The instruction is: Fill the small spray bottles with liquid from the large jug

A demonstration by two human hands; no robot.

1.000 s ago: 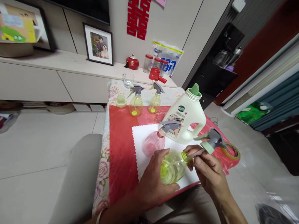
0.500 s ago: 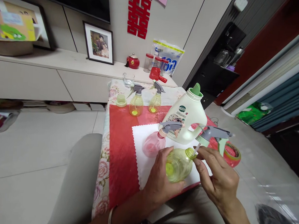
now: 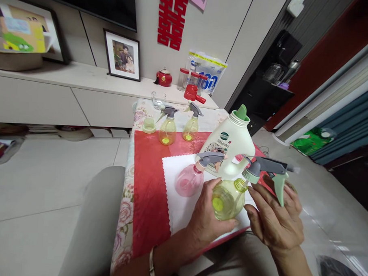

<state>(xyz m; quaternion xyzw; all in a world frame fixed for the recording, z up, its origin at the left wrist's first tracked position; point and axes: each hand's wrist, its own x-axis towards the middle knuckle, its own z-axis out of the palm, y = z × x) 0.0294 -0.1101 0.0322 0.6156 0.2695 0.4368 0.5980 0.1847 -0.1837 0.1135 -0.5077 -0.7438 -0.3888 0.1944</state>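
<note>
My left hand (image 3: 206, 216) is closed round a clear yellow-green spray bottle (image 3: 226, 201), which tilts with its neck to the upper right. The grey and pale green spray head (image 3: 257, 169) sits just off the bottle's mouth, its thin tube running down inside. My right hand (image 3: 275, 217) is beside the neck, below and behind the trigger. Its fingers are stretched out and the thumb is apart; the trigger hides some of them. Left of the held bottle, a pink spray bottle (image 3: 190, 181) stands on a white scalloped mat (image 3: 177, 219).
A large cream detergent jug (image 3: 231, 140) with a green piece in its mouth stands behind my hands. Two yellow spray bottles (image 3: 167, 131), a pale green cap (image 3: 149, 125) and a glass cup (image 3: 158, 99) are farther back. A red scoop (image 3: 192, 92) lies near red-lidded jars (image 3: 183, 79).
The bottle has moved slightly right and the spray head is closer to its mouth, more tube inside. My right hand's fingers have left the tube and shifted right, behind the trigger.
</note>
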